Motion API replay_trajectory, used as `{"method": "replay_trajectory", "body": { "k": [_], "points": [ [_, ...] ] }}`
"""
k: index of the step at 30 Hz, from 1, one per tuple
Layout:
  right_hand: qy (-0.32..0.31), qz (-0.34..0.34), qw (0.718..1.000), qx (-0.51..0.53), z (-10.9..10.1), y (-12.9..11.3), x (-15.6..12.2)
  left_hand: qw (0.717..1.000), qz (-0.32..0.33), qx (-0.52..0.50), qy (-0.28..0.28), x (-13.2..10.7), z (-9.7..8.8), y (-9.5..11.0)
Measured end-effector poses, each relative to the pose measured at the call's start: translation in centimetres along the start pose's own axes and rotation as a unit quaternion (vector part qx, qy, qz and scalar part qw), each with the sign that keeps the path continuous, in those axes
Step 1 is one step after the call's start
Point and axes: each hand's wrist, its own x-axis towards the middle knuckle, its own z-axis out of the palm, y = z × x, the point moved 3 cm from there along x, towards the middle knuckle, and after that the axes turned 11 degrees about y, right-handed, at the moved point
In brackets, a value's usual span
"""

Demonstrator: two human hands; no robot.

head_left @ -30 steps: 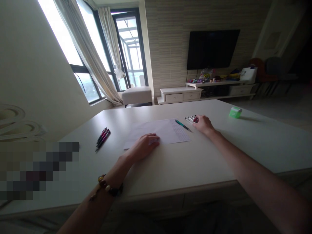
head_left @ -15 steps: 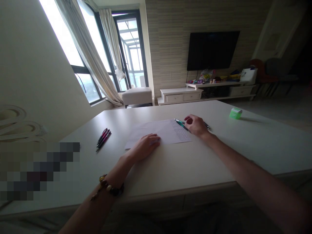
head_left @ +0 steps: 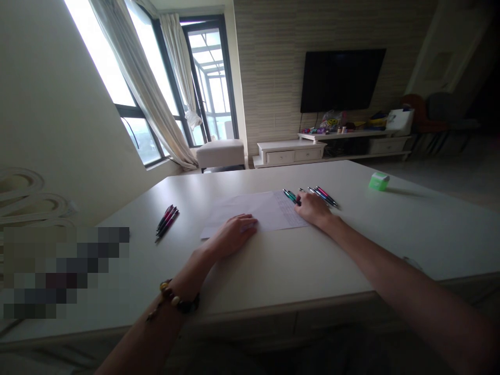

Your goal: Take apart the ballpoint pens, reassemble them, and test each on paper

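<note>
Pens (head_left: 318, 196) shifted, now fanned beside right hand (head_left: 313, 209), white table (head_left: 273, 271).

Pixelated patch (head_left: 62, 271) lower left, paper's writing (head_left: 289, 212) too small to read

Left hand (head_left: 232, 235) lay flat on paper sheet (head_left: 239, 207). Right hand (head_left: 314, 208) curled against teal pens (head_left: 290, 196); silver-and-magenta pens (head_left: 323, 196) just beside. Magenta pens (head_left: 167, 222) lay left on white table (head_left: 273, 271); green box (head_left: 378, 182) far right.
</note>
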Motion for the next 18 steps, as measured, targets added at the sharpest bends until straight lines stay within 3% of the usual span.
{"method": "replay_trajectory", "body": {
  "k": [11,18],
  "points": [
    [-0.031,0.093,0.993,-0.061,-0.5,1.9,0.3,1.0,0.003,0.0,0.004,-0.1,0.1,-0.4],
    [-0.042,0.093,0.99,-0.094,-1.2,1.7,0.2,1.0,0.014,0.007,0.009,0.0,0.3,-0.7]
  ]
}}
